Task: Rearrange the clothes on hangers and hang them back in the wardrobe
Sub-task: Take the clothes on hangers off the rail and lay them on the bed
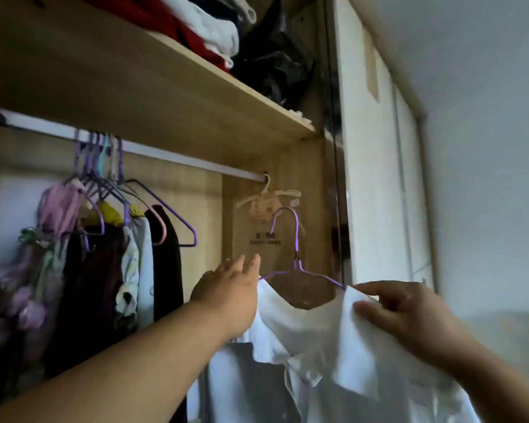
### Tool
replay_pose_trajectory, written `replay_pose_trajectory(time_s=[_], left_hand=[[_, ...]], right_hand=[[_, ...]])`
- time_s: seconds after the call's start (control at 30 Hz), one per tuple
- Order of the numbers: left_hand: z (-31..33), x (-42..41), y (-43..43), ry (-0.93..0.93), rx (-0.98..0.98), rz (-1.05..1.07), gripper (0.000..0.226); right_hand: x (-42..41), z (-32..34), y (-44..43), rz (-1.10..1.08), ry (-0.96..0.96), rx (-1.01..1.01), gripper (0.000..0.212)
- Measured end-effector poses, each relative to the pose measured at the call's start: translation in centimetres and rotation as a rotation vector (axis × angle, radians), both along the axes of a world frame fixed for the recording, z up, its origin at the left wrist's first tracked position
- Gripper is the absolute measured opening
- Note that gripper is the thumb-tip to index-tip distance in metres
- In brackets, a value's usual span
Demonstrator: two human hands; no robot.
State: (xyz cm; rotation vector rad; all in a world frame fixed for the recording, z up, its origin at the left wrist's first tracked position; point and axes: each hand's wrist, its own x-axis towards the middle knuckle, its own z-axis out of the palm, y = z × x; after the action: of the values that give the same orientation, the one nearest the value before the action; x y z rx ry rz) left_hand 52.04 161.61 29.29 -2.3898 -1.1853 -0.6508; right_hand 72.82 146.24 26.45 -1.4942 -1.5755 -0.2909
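The shelf [153,96] overhead is pale wood-grain board, matt and smooth, and the side panel [245,239] matches it. Under it the rail [171,157] looks like metal with a dull silvery sheen. The purple hanger [297,245] is thin wire in a smooth coloured coating (plastic, by the look of it). The white shirt [312,340] is light cloth, smooth, with a faint sheen along its creases. Up top, the folded clothes [208,35] are soft matt fabric, beside a crinkled, glossy black plastic bag [272,62]. The door [373,178] is a smooth pale panel, and the wall [486,148] is flat matt paint.
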Motion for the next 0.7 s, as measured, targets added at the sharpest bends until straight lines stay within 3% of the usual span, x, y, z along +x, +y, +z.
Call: replay_pose_trajectory(time_s=[0.13, 0.27, 0.57, 0.7], left_hand=[[-4.7, 0.1, -2.3, -0.012, -0.179, -0.282, 0.05], [-9.4, 0.2, -5.6, 0.011, -0.3, -0.518, 0.01], [-19.2, 2.9, -21.2, 0.106, -0.516, -0.957, 0.007], [-23.7, 3.7, -28.2, 0.208, -0.539, -1.162, 0.017]], right_hand=[[-2.8, -5.3, -9.3, -0.242, 0.119, 0.011, 0.017], [-6.8, -10.1, -18.2, -0.503, 0.156, -0.073, 0.008], [-15.1, -20.8, -37.7, -0.98, 0.399, -0.414, 0.035], [-19.1, -26.3, -44.7, -1.069, 0.633, -0.485, 0.037]])
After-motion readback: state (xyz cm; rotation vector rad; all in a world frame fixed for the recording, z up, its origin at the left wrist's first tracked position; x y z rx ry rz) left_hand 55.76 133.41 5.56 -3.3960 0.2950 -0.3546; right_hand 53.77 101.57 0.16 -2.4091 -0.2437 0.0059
